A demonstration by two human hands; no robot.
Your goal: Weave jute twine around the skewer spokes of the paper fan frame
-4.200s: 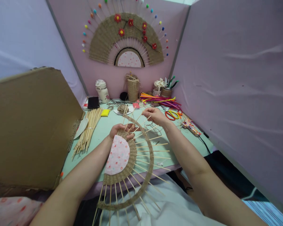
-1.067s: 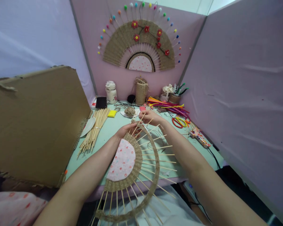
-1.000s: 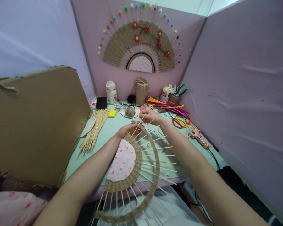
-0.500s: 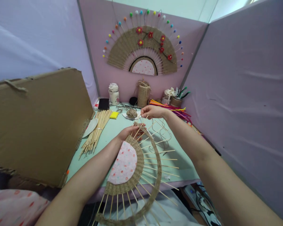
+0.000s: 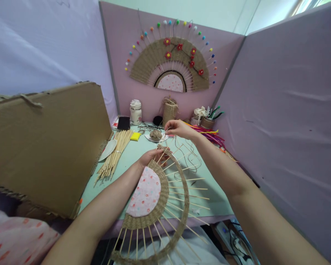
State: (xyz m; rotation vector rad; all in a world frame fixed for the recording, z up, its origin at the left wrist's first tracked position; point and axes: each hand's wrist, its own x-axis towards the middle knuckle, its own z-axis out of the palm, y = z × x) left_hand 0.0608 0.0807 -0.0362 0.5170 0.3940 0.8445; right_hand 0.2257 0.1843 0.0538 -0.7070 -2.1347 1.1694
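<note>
A half-round woven fan (image 5: 162, 206) of thin wooden sticks and brown twine, with a pink dotted centre, is tilted in front of me. My left hand (image 5: 156, 156) is closed on its upper end, thumb over the woven outer band and fingers behind the sticks. Just above that end, my right hand (image 5: 178, 129) pinches a thin strand of twine. Loose twine (image 5: 191, 156) trails in loops over the table to the right of the fan. Beyond my hands, a small ball of twine (image 5: 155, 135) lies on a white plate.
A bundle of wooden sticks (image 5: 114, 154) and a yellow packet (image 5: 135, 136) lie left of the fan. A cardboard sheet (image 5: 49, 147) stands at the left. Behind are a white jar (image 5: 135, 112), a twine spool (image 5: 170, 112) and colourful pipe cleaners (image 5: 209, 136). A finished fan (image 5: 151, 55) hangs on the wall.
My right hand has shifted slightly, its fingers a little farther above the fan's upper end. My left hand keeps its grip on the fan. The camera view has tilted slightly upward.
</note>
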